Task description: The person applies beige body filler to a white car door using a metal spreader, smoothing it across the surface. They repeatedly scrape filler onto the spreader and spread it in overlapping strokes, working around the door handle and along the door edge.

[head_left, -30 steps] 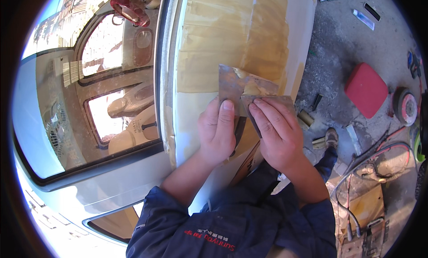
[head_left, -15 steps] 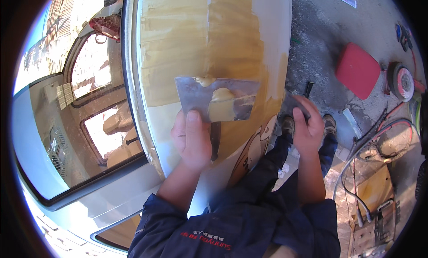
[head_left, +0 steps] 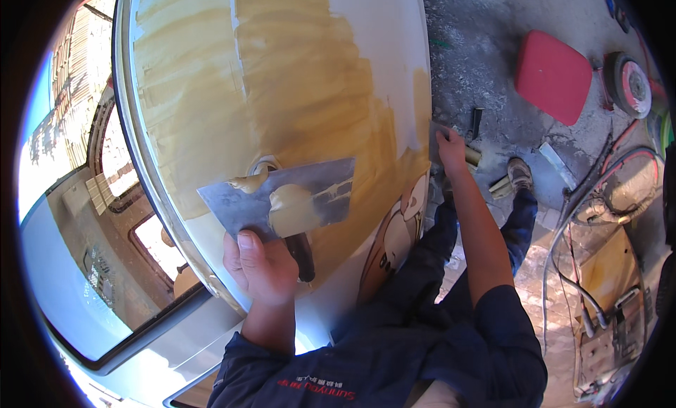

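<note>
My left hand (head_left: 262, 268) grips a flat metal putty plate (head_left: 317, 179) by its lower left edge, thumb on top. A lump of yellowish putty (head_left: 290, 209) sits on the plate, with more smeared at its far edge. Under the plate spreads a pale vehicle panel (head_left: 380, 38) with broad tan putty patches (head_left: 303, 91). A dark elongated piece (head_left: 303, 258) sticks out below the plate; what it belongs to is unclear. My right hand (head_left: 452, 153) is stretched forward by the panel's right edge, fingers closed on a dark flat spreader (head_left: 434, 134), mostly hidden.
Left of the panel is a vehicle window (head_left: 77, 267). On the floor to the right are a red stool seat (head_left: 553, 77), a wheel (head_left: 627, 85), cables and hoses (head_left: 556, 246), and a stained board (head_left: 609, 274). My shoe (head_left: 520, 174) stands beside the vehicle.
The view has shifted, so the panel and plate sit further left. My right hand has reached forward to the panel's right edge. The left hand still holds the plate, now tilted differently.
</note>
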Demonstrator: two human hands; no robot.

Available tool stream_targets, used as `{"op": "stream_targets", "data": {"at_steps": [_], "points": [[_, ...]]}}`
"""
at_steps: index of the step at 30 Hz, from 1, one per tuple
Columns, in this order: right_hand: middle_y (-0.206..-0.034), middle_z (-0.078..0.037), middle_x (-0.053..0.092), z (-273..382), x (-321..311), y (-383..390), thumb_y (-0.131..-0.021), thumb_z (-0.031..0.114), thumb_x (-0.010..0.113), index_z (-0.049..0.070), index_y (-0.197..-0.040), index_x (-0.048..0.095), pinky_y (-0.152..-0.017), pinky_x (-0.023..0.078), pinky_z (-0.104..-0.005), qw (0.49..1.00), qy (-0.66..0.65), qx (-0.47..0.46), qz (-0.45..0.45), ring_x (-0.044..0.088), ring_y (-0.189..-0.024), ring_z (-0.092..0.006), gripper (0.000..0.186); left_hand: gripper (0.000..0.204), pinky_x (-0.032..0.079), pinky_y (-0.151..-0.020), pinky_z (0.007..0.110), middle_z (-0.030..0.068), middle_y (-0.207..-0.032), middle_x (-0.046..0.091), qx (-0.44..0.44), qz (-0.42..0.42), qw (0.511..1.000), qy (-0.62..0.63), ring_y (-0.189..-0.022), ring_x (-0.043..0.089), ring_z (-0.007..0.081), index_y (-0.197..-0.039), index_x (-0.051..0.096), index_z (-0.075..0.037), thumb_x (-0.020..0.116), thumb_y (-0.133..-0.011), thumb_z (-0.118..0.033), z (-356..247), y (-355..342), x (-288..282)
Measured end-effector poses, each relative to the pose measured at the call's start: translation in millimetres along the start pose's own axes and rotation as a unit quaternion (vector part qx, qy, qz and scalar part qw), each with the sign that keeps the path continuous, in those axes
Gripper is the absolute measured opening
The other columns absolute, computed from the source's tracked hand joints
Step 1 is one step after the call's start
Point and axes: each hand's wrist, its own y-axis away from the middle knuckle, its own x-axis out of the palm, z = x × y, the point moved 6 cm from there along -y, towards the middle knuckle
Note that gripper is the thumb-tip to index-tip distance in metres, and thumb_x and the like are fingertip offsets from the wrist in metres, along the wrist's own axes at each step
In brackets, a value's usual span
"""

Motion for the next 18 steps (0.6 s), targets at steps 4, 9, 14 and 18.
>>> {"op": "stream_targets", "data": {"at_steps": [4, 9, 14, 18], "points": [[-0.118, -0.011, 0.073, -28.2, -7.7, -9.4, -0.099, 0.009, 0.062, -0.003, -0.129, 0.066, -0.092, 0.052, -0.031, 1.0, 0.003, 0.014, -0.025, 0.067, -0.104, -0.0166, 0.033, 0.055, 0.041, -0.112, 0.042, 0.0179, -0.139, 0.057, -0.016, -0.01, 1.0, 0.012, -0.129, 0.055, 0.0303, -0.142, 0.048, 0.005, 0.054, -0.101, -0.031, 3.8, -0.4, -7.0], [-0.12, -0.013, 0.073, -72.2, -10.2, -23.6, -0.099, 0.009, 0.061, -0.003, -0.132, 0.065, -0.097, 0.05, -0.0324, 0.996, 0.004, 0.068, -0.049, 0.067, -0.109, -0.0194, 0.035, 0.062, 0.041, -0.112, 0.04, 0.0155, -0.142, 0.055, -0.042, -0.053, 0.998, -0.005, -0.129, 0.055, 0.0272, -0.146, 0.044, 0.005, 0.058, -0.101, -0.036, 6.2, 8.1, -24.7], [-0.122, -0.015, 0.072, -104.2, -11.9, -32.6, -0.098, 0.009, 0.061, -0.003, -0.132, 0.065, -0.099, 0.05, -0.0338, 0.997, 0.007, 0.036, -0.06, 0.067, -0.112, -0.0223, 0.036, 0.069, 0.04, -0.112, 0.036, 0.012, -0.145, 0.053, -0.094, -0.048, 0.994, -0.012, -0.13, 0.053, 0.0222, -0.15, 0.039, 0.004, 0.059, -0.103, -0.043, -0.1, 17.8, -27.6], [-0.122, -0.017, 0.073, -110.6, -11.7, -37.9, -0.097, 0.01, 0.062, -0.002, -0.131, 0.066, -0.099, 0.051, -0.0351, 0.997, 0.037, 0.018, -0.062, 0.069, -0.112, -0.0243, 0.036, 0.073, 0.041, -0.112, 0.036, 0.012, -0.146, 0.054, -0.042, -0.009, 0.999, 0.007, -0.131, 0.054, 0.0224, -0.152, 0.036, 0.005, 0.058, -0.103, -0.045, -4.2, 10.8, -16.0]]}}
